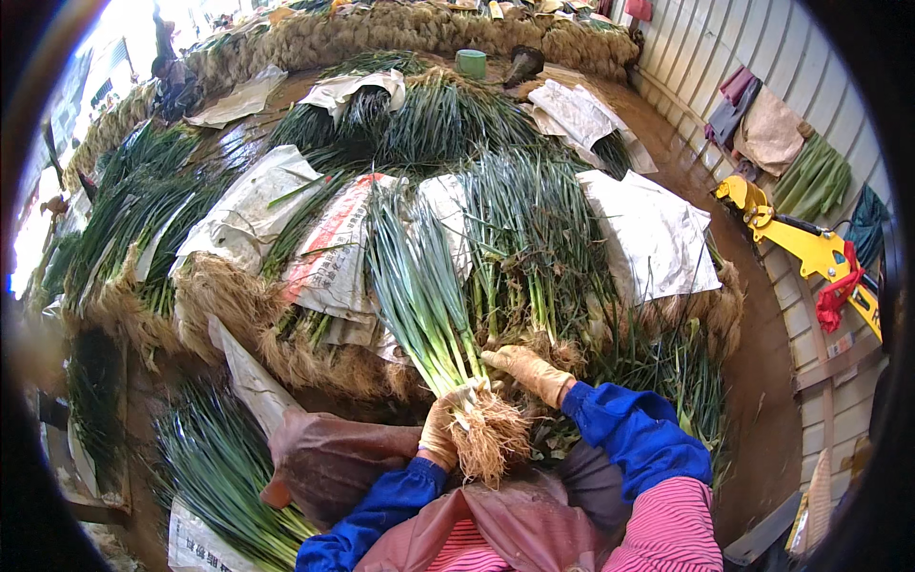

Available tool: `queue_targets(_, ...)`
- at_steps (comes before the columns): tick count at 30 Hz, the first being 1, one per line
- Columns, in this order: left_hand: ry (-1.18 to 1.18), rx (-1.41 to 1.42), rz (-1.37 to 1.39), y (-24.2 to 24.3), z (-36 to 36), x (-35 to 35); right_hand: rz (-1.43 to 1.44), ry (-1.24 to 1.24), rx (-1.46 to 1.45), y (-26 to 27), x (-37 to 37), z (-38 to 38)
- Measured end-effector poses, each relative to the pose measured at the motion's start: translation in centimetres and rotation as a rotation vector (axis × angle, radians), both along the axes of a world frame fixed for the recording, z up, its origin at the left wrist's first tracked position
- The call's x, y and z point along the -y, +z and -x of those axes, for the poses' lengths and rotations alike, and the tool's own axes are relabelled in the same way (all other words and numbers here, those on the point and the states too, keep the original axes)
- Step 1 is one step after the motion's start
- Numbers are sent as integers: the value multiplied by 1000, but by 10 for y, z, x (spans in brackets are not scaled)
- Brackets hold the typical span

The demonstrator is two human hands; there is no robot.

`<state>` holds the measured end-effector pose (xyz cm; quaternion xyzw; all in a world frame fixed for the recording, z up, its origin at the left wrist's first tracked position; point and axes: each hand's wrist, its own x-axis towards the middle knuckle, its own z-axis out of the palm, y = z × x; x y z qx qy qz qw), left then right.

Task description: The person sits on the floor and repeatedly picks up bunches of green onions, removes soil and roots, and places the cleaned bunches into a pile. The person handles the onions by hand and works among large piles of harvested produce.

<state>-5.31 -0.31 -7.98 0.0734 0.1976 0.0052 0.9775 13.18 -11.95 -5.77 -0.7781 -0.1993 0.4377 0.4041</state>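
Note:
My left hand (439,431), in a tan glove, grips a bunch of long green leafy alliums (429,300) near their white bases. Their tan roots (490,436) hang over my lap, and the leaves point away from me. My right hand (530,370), gloved too, is at the right side of the bunch, its fingertips at the stems; whether it grips anything is unclear. Just beyond it stand darker, untrimmed plants (536,250) with soil on their roots. A printed woven sack (336,250) lies beyond the bunch, on the left.
White sacks (647,236) cover root-edged heaps to the right and left (246,207). More leafy plants (221,465) lie by my left knee. A wet brown floor (758,372) runs along the right wall, near a yellow machine arm (800,243). A green bucket (470,63) stands farther back.

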Motion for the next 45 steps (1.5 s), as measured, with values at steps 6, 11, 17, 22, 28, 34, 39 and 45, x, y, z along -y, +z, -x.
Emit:
queue_targets(6,62,-82,-25,25,1,3,-255,294,395,10,0,17)
queue_targets(11,122,-41,56,7,-6,1,-131,-73,268,16,-9,8)
queue_targets(17,57,21,-42,7,2,-9,135,-404,649,38,1,-42)
queue_targets(22,50,-51,23,25,1,2,158,-599,909,53,31,-97)
queue_targets(28,-11,-66,-140,10,-2,-3,365,-363,998,21,31,-92)
queue_targets(34,-75,-198,-154,11,-8,8,13,-158,282,20,-11,-36)
queue_targets(39,-152,-95,-327,16,-1,-1,-16,-12,2,4,-40,-8)
queue_targets(45,-174,-124,-199,8,-1,4,-138,116,-96,-45,-32,-30)
